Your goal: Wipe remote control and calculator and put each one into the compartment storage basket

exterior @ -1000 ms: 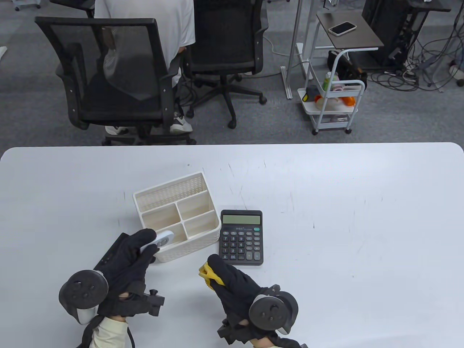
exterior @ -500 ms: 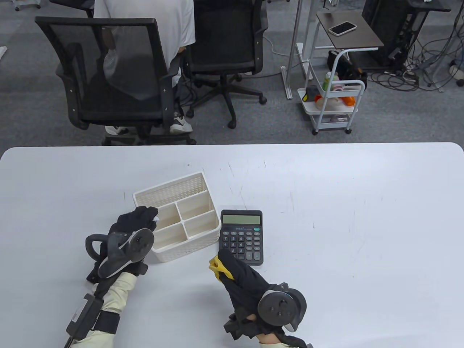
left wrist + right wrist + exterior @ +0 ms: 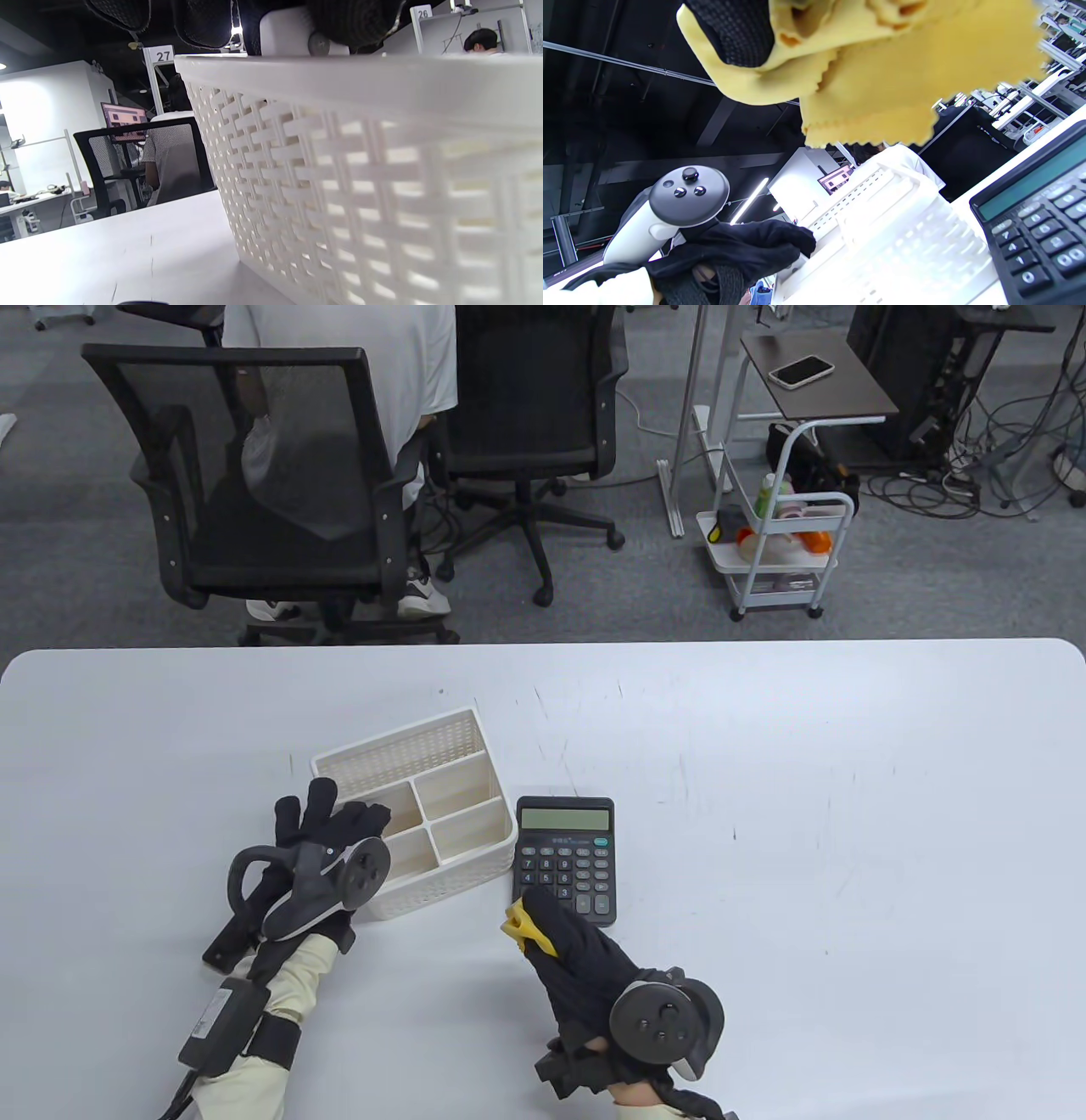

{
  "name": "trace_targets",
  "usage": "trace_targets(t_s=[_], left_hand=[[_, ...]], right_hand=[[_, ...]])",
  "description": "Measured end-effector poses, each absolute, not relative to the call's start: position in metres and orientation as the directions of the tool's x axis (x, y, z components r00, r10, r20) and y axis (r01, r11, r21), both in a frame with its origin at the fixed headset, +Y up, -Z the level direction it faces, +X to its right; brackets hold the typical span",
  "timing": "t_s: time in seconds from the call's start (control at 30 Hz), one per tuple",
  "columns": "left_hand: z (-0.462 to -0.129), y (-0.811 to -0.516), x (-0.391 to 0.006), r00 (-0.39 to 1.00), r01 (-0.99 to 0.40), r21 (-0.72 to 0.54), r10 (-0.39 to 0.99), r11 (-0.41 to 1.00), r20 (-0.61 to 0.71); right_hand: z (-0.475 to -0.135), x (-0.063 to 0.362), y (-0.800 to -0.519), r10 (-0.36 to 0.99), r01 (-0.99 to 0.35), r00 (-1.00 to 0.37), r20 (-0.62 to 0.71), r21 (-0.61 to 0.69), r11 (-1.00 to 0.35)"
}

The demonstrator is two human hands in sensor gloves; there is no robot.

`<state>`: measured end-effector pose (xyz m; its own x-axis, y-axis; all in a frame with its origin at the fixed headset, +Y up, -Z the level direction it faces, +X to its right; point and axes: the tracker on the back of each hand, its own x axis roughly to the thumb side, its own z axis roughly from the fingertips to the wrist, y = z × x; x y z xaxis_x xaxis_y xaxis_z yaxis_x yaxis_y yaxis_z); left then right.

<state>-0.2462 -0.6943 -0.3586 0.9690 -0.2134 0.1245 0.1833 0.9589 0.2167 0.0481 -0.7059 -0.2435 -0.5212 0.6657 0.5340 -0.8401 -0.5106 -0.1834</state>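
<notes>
The white compartment basket (image 3: pixel 475 729) stands left of the black calculator (image 3: pixel 566 857). My left hand (image 3: pixel 327 823) hovers over the basket's near left compartment with its fingers spread straight. In the left wrist view the white remote control (image 3: pixel 288 34) stands up behind the basket rim (image 3: pixel 339 72), its top end touched by a fingertip (image 3: pixel 352 21). My right hand (image 3: pixel 560 937) grips a crumpled yellow cloth (image 3: pixel 519 923) at the calculator's near left corner. The right wrist view shows the cloth (image 3: pixel 882 76) hanging above the calculator keys (image 3: pixel 1043 220).
The basket's other compartments (image 3: pixel 458 806) look empty. Beyond the table's far edge stand black office chairs (image 3: pixel 254 475) with a seated person, and a white trolley (image 3: pixel 780 551). The white table (image 3: pixel 806 831) stretches away to the right.
My left hand carried the remote from beside the basket to over its near left compartment, and its fingers then spread. My right hand moved the cloth up to the calculator's near edge.
</notes>
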Motion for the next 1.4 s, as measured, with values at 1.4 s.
trace_targets(t_s=[1.4], left_hand=[[-0.315, -0.76, -0.364, 0.941, 0.089, -0.298, -0.178, 0.951, -0.287]], right_hand=[[-0.253, 0.051, -0.713, 0.66, -0.81, -0.552, 0.51, -0.138, -0.571]])
